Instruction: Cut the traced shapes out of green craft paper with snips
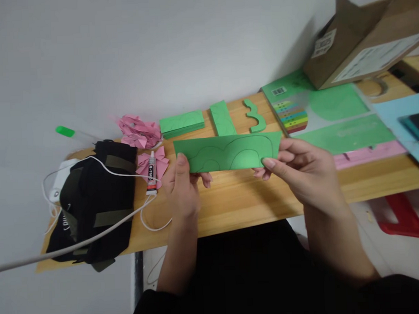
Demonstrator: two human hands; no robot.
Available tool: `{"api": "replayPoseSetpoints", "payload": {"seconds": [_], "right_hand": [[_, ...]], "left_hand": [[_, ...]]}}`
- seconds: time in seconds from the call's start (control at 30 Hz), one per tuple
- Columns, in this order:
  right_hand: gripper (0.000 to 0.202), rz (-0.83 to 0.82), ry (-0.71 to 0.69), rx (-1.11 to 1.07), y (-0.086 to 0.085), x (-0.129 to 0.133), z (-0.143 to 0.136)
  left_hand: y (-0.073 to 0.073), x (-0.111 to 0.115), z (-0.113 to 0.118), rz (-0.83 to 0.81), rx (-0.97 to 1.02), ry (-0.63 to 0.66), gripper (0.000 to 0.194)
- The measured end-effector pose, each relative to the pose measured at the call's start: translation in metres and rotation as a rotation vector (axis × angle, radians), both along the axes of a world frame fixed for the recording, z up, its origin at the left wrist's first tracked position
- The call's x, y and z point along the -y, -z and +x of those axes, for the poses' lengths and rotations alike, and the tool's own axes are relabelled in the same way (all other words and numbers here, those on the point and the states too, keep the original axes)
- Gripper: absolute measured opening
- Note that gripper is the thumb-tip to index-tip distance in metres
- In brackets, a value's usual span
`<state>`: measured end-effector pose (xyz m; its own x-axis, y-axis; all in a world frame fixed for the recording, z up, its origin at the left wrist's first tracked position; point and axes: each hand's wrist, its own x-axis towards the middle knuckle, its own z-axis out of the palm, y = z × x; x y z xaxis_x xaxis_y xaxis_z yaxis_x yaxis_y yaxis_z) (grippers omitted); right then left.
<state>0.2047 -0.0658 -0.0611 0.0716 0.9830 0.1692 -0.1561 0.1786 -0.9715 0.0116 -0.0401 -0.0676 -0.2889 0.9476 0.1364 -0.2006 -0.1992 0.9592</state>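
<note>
Between my two hands, above the wooden table, is a strip of green paper (226, 152) with curved pencil outlines drawn on it. My left hand (183, 183) pinches its left end, thumb on the front face. The right end is pinched by my right hand (302, 172), its thumb near the lower corner. Behind the strip lie a stack of green paper strips (182, 123), another green piece (222, 117) with a drawn line, and a wavy green cutout (255, 116).
Left on the wooden table (232, 206) are a black bag (97, 193), a glue tube (151, 175), crumpled pink paper (138, 131) and white cables. A cardboard box (366, 41) stands on a green paper pack (334, 107) at right. Below is a red stool (404, 216).
</note>
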Motion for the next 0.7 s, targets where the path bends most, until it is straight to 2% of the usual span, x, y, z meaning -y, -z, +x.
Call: {"api": "replayPoseSetpoints", "payload": {"seconds": [0.2,0.4,0.5,0.6,0.7], "right_hand": [[0.030,-0.058,0.035,0.009,0.001,0.001,0.003],[0.031,-0.078,0.032,0.011,0.003,0.000,0.002],[0.032,-0.098,0.022,-0.001,0.005,0.000,0.001],[0.032,-0.125,0.020,-0.047,0.007,0.000,-0.003],[0.031,-0.131,0.021,-0.113,0.007,0.001,-0.009]], "left_hand": [[-0.001,0.001,-0.001,0.000,0.000,0.017,0.056],[0.000,0.000,-0.002,-0.006,0.106,0.048,0.046],[0.001,0.001,0.001,-0.019,0.145,0.059,0.049],[0.007,0.006,0.010,-0.043,0.140,0.117,0.046],[0.014,0.014,0.025,-0.102,0.092,0.235,0.042]]}}
